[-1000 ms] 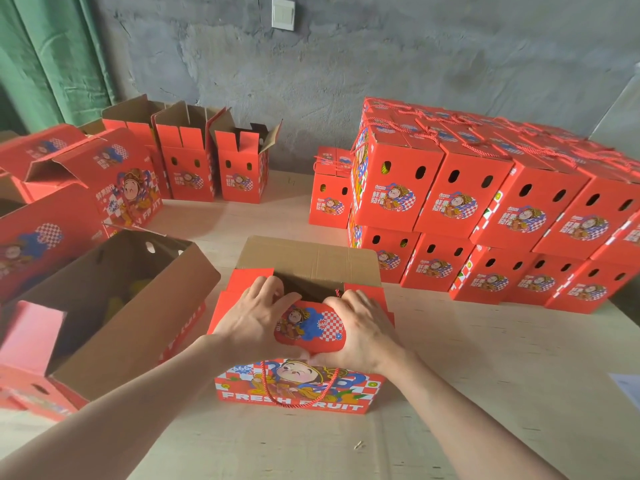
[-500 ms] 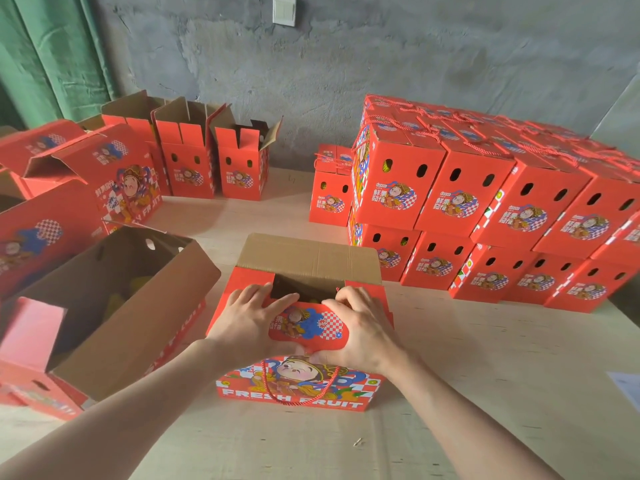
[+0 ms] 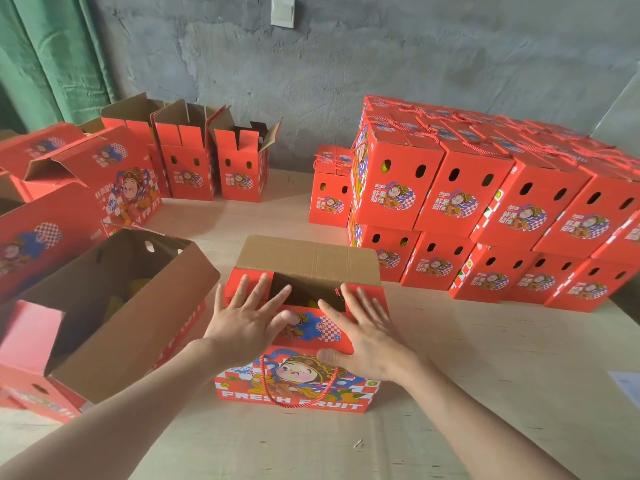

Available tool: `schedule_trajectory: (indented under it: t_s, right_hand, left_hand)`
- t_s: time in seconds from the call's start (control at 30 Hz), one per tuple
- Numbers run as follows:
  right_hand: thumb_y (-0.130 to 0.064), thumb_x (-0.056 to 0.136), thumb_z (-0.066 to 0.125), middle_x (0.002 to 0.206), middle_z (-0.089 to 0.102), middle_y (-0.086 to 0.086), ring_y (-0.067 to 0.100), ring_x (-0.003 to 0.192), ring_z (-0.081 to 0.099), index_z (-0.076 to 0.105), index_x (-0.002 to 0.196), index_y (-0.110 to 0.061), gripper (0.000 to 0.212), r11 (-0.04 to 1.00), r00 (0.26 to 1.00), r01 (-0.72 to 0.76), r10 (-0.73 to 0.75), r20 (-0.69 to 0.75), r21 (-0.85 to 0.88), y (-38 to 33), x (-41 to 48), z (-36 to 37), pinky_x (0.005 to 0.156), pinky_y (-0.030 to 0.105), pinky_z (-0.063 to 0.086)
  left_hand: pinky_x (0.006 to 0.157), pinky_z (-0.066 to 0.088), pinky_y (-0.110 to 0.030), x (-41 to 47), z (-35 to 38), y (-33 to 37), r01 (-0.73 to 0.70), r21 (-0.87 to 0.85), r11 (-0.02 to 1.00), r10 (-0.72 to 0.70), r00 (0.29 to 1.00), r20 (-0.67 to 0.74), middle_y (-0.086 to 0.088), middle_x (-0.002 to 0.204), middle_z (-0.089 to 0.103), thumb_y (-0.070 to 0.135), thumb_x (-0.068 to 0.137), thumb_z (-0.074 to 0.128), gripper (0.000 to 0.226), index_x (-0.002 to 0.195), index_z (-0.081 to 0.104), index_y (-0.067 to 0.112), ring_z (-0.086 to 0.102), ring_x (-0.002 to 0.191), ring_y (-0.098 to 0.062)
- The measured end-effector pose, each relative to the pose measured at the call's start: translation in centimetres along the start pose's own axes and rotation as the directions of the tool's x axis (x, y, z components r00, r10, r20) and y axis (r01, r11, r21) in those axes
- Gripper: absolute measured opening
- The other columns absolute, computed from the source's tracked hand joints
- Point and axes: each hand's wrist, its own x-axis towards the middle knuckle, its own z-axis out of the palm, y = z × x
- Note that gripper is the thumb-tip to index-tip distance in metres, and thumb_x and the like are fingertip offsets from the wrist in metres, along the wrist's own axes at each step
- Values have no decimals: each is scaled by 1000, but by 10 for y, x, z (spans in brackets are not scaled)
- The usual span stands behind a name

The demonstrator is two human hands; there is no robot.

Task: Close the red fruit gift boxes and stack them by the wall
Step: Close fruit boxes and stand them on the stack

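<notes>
A red fruit gift box (image 3: pixel 298 386) with a cartoon figure and a red cord handle stands on the table right in front of me. Its near flap is folded down and its far brown flap (image 3: pixel 308 259) still stands up, leaving a dark gap. My left hand (image 3: pixel 247 322) lies flat with spread fingers on the left of the top. My right hand (image 3: pixel 367 336) lies flat on the right side, thumb at the front edge. A stack of closed red boxes (image 3: pixel 485 202), two layers high, stands at the right by the grey wall.
Open red boxes (image 3: pixel 211 161) stand in a row at the back left. A large open box (image 3: pixel 114 313) lies tilted at my left, with more red boxes (image 3: pixel 86 174) behind it. A green curtain (image 3: pixel 52 53) hangs at the far left. Bare wooden table (image 3: pixel 485 393) extends to the right.
Both hands have spread from curled over the front flap to flat with straight fingers on the box top. The view has shifted slightly.
</notes>
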Motion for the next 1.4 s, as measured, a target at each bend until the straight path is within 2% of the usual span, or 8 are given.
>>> schedule_trajectory:
  t_s: [0.17, 0.33, 0.5, 0.77, 1.0, 1.17, 1.27, 1.4]
  right_hand:
    - [-75, 77, -10, 147, -32, -16, 21, 137, -35, -21, 134, -56, 62, 994, 993, -93, 97, -60, 58, -5, 2, 5, 102, 48, -30]
    - [-53, 99, 10, 156, -21, -5, 16, 144, -21, -13, 151, -23, 64, 980, 982, -179, 183, -44, 83, -3, 10, 9, 110, 33, -20]
    - [-41, 104, 13, 161, -6, 2, 16, 147, -9, 17, 152, -20, 53, 965, 972, -210, 223, -69, 156, -1, 16, 0, 116, 31, -9]
    - [-36, 105, 12, 159, -17, 3, 16, 145, -17, -8, 151, -17, 55, 969, 970, -208, 222, -96, 134, 7, 16, 0, 114, 28, -14]
    - [-35, 105, 14, 159, -13, 4, 17, 146, -14, -3, 152, -16, 54, 968, 970, -211, 224, -92, 136, 5, 19, -2, 114, 27, -13]
    - [-36, 105, 14, 160, -11, 3, 16, 146, -12, 0, 153, -17, 53, 963, 967, -198, 223, -127, 180, 4, 18, 1, 111, 25, -13]
    - [-34, 105, 25, 161, 3, -1, 13, 148, 2, 19, 152, -15, 51, 958, 939, -138, 208, -275, 252, 4, 14, 6, 114, 22, 1]
    - [-26, 100, 46, 138, 45, 4, 16, 127, 42, 56, 131, -8, 38, 942, 835, -108, 258, -485, 317, 1, 10, 8, 103, 23, 36]
  left_hand:
    - [115, -13, -43, 3, 4, -4, 25, 30, 999, -26, 999, 45, 5, 156, -24, 65, 79, -11, 81, 147, -21, 22, -26, 142, -19]
    - [114, -14, -41, 2, 6, -2, 36, 57, 998, -39, 998, 46, 6, 149, -31, 60, 90, -3, 73, 150, -12, 20, -26, 141, -19]
    - [114, -15, -41, 1, 5, 2, 63, 53, 997, -66, 996, 60, 3, 154, -26, 62, 86, -6, 76, 150, -14, 20, -26, 142, -19]
    - [116, -7, -47, -6, 10, 7, 70, 39, 997, -73, 993, 88, 1, 156, -24, 56, 96, 4, 69, 151, -11, 17, -22, 144, -22]
    - [114, 16, -46, 20, -14, -11, 140, -274, 951, -198, 960, -196, 2, 159, 16, 25, 101, 34, 49, 149, 24, 25, 14, 143, -22]
    - [114, 16, -42, 39, -18, -21, 300, -413, 860, -391, 907, -155, -17, 156, 14, 38, 92, 55, 79, 150, 9, 9, 15, 143, -33]
    - [105, 31, -43, 46, -20, -23, 311, -605, 733, -434, 898, -64, -23, 144, 36, 26, 84, 70, 93, 149, 7, 3, 34, 132, -41]
    - [110, 20, -47, 43, -17, -22, 281, -638, 717, -492, 853, -178, -23, 143, 29, 14, 77, 75, 107, 152, -3, 10, 24, 132, -41]
